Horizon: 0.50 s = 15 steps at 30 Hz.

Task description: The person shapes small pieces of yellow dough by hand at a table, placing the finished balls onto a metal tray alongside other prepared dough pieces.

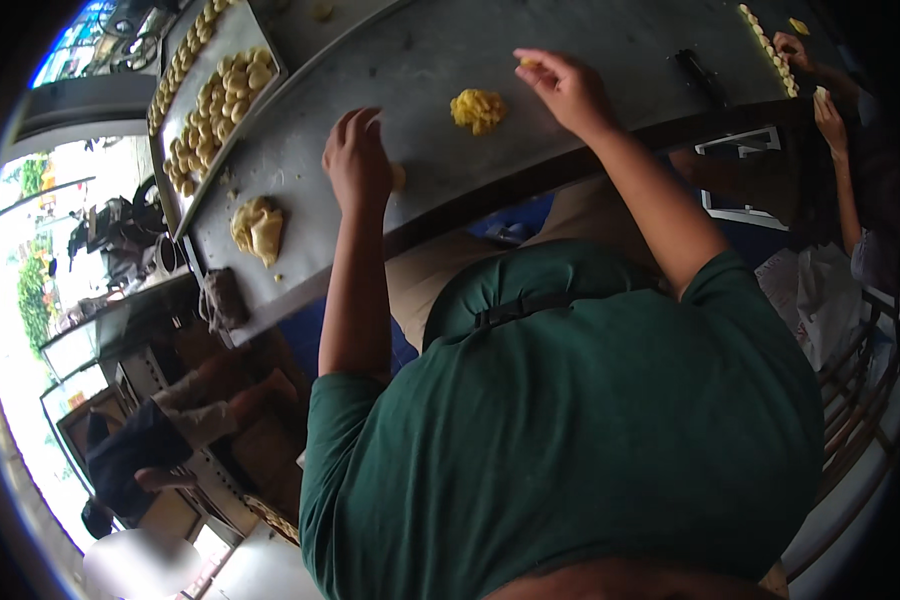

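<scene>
My left hand (358, 165) hovers over the grey metal table with its fingers loosely curved and no object visible in them. A small pale dough piece (399, 178) shows at the edge of that hand, partly hidden by it; whether they touch I cannot tell. Farther right, my right hand (573, 95) pinches a small lump of yellow filling (528, 63) between thumb and fingertips. Between the two hands lies a crumbly heap of yellow filling (478, 111). Left of my left forearm sits a large smooth lump of dough (258, 232).
A tray (278, 75) piled with dough balls (232, 92) stands at the left. A dark object (698, 78) lies near the right end of the table (390, 55). There, another person's hands (830, 125) work beside a row of dough pieces (767, 48). A crumpled cloth (223, 298) hangs at the left corner.
</scene>
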### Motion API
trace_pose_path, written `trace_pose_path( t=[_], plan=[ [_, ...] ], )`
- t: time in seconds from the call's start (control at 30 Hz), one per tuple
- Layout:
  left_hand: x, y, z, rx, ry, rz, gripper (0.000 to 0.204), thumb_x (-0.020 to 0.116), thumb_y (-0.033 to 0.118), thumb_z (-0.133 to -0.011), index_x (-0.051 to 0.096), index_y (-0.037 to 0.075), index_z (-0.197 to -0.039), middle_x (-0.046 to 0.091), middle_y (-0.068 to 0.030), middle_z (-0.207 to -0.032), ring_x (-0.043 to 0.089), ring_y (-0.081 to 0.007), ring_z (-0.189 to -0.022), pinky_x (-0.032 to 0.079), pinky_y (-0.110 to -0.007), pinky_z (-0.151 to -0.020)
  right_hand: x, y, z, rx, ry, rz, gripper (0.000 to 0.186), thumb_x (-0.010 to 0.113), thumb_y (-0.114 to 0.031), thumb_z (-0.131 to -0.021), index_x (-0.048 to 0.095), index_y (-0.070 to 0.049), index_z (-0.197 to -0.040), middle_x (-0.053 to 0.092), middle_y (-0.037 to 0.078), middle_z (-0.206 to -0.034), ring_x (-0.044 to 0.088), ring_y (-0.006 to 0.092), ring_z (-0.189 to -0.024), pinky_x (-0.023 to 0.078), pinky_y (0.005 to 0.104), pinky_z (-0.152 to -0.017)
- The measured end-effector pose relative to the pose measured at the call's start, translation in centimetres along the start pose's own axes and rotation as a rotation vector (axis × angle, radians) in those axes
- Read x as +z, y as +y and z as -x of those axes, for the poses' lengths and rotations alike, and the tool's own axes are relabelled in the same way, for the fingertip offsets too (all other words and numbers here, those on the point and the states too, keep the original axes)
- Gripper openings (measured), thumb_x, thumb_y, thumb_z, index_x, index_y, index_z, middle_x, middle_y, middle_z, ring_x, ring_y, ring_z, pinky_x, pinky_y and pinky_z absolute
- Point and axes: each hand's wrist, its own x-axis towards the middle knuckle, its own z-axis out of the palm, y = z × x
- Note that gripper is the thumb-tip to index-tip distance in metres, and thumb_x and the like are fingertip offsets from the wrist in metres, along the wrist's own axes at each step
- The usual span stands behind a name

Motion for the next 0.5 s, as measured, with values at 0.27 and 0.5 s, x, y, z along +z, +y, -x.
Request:
trace_pose_path(
  t=[0.27, 0.5],
  plan=[
    [-7.6, 3.1, 0.5, -0.159, -0.549, -0.071, 0.042, 0.081, 0.034, -0.086, 0.069, 0.016, -0.121, 0.067, -0.0097, -0.126, 0.063, -0.033, -0.12, 0.053, -0.047, -0.096, 0.3, -0.8, 0.4, -0.221, -0.148, 0.019, 0.02, 0.07, -0.018, -0.096, 0.077, -0.013, -0.114, 0.073, 0.006, -0.115, 0.067, 0.0266, -0.103, 0.055, 0.0389, -0.093],
    [-10.9, 8.2, -8.5, 0.52, 0.804, 0.13, 0.04, 0.069, 0.007, -0.096, 0.06, 0.003, -0.135, 0.06, -0.0179, -0.138, 0.054, -0.0351, -0.134, 0.046, -0.044, -0.109, -1.0, -0.8, -0.1, -0.07, -0.249, -0.017, 0.016, 0.071, -0.014, -0.095, 0.072, -0.009, -0.11, 0.073, 0.009, -0.11, 0.069, 0.0276, -0.094, 0.055, 0.0399, -0.079]
  ],
)
